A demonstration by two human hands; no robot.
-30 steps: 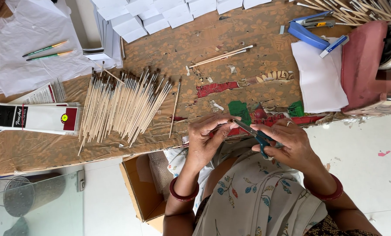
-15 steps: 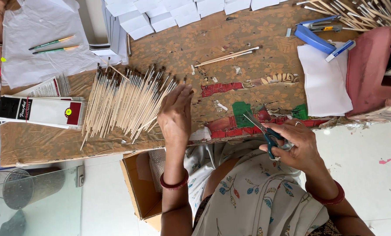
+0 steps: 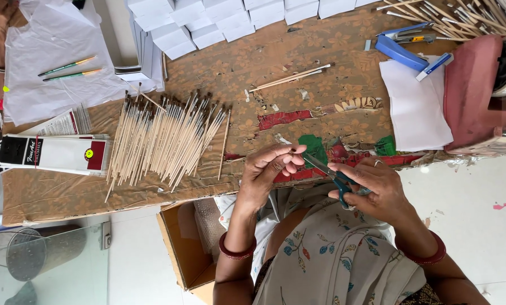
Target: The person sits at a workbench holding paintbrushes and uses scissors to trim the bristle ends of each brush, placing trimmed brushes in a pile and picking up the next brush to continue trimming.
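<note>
Gripping blue-handled scissors (image 3: 336,179) over the lap at the table (image 3: 264,56) edge, the right hand (image 3: 372,189) is closed on the handles; blades point at the left hand (image 3: 270,169), fingertips pinched together. Brush pile (image 3: 162,141) lies well left.

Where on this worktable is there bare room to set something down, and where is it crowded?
Bare: the table strip below the long white box, and the patch between the brush pile and white paper sheet. Crowded: small white boxes along the top, stapler corner.
</note>
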